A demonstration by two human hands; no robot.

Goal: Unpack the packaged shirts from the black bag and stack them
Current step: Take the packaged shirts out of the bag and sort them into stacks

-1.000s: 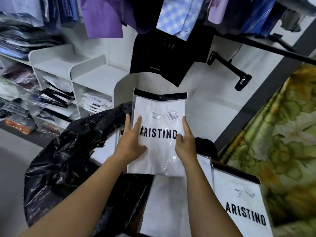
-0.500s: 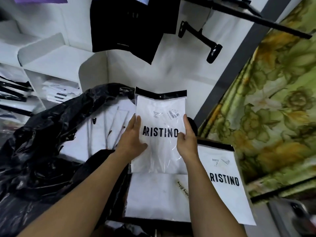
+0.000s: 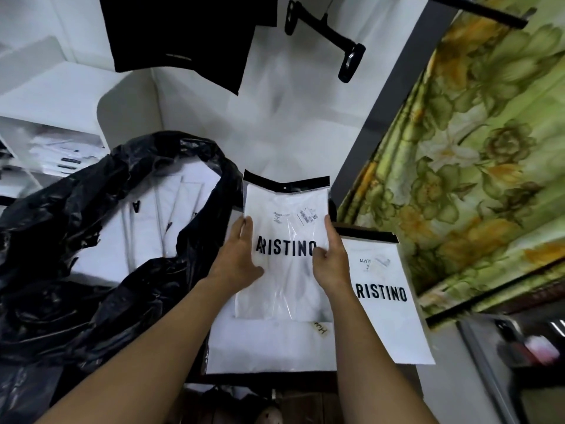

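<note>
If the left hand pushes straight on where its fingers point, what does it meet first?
Left hand already lies flat along the packaged shirt at its left edge. Past that, it would probably brush the black bag at its rim, then the white wall. Depth is unclear.

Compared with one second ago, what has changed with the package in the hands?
The held package seems to have come lower, closer to the flat package under it; the view tilted down too. Unchanged: left hand and right hand keep the same hold, the black bag stays open, the side package lies beside.
</note>
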